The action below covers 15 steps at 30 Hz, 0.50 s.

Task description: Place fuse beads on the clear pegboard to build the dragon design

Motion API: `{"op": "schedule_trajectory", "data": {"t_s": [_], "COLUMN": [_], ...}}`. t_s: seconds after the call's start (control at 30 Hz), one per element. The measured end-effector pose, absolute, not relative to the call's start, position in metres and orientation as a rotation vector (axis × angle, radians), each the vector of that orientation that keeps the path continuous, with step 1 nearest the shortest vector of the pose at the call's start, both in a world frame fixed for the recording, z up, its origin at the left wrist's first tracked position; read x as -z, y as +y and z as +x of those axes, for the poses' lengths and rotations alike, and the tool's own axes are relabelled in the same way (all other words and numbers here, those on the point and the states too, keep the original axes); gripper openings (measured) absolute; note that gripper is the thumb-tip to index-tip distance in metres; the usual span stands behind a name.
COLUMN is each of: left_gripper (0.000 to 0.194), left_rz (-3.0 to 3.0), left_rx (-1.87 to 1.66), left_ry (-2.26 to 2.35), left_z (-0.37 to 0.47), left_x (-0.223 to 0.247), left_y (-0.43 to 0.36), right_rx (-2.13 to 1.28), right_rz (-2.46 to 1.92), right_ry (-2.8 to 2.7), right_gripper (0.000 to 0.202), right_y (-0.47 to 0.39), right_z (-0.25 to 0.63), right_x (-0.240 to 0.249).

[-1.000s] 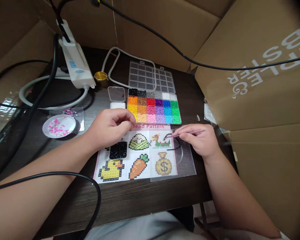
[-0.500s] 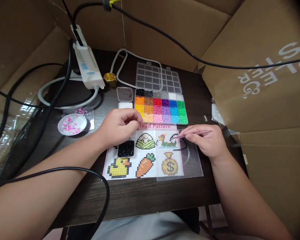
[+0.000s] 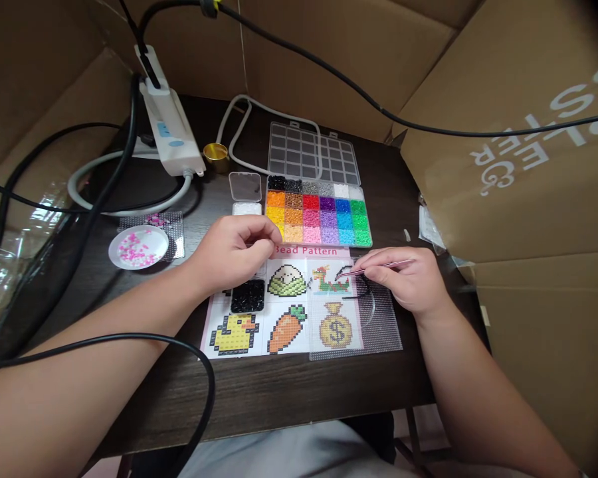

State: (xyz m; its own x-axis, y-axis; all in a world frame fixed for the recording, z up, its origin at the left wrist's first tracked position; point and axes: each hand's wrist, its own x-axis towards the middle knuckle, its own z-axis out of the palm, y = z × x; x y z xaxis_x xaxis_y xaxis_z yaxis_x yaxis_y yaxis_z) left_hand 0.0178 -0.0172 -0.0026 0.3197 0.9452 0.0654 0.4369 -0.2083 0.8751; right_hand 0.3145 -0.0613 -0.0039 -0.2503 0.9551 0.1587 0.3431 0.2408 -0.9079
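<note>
My right hand (image 3: 403, 279) grips a pair of pinkish metal tweezers (image 3: 379, 267), tips pointing left over the dragon picture. Under the tips lies a clear pegboard (image 3: 383, 335), with a row of dark beads along a curve near the dragon. The board overlaps the right part of the printed bead pattern sheet (image 3: 264, 332). My left hand (image 3: 236, 252) is closed with curled fingers at the lower left corner of the multicoloured bead box (image 3: 319, 216); whatever its fingertips hold is hidden. Just below that hand sits a small container of black beads (image 3: 248, 295).
A small box of white beads (image 3: 246, 209) has its lid raised. To the left, a white dish (image 3: 138, 247) of pink and white beads overlaps another pegboard (image 3: 177, 232). Behind are a power strip (image 3: 172, 133) and a gold cup (image 3: 215, 156). A black cable (image 3: 206, 392) loops over my left forearm.
The whole view has shifted slightly, so everything appears a little further left. Both hands keep nearly the same place and hold, with the tweezers still over the pegboard.
</note>
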Motion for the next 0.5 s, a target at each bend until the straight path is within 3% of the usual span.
{"op": "schedule_trajectory", "data": {"t_s": [0.5], "left_gripper": [0.014], "left_rz": [1.804], "left_rx": [-0.805], "left_ry": [1.246], "left_z": [0.018], "left_x": [0.002], "left_y": [-0.0173], "right_rx": [-0.977], "right_rz": [-1.226], "right_ry": [-1.776], "right_gripper": [0.007], "right_y": [-0.0621], "right_z": [0.3136], "right_x": [0.0044]}}
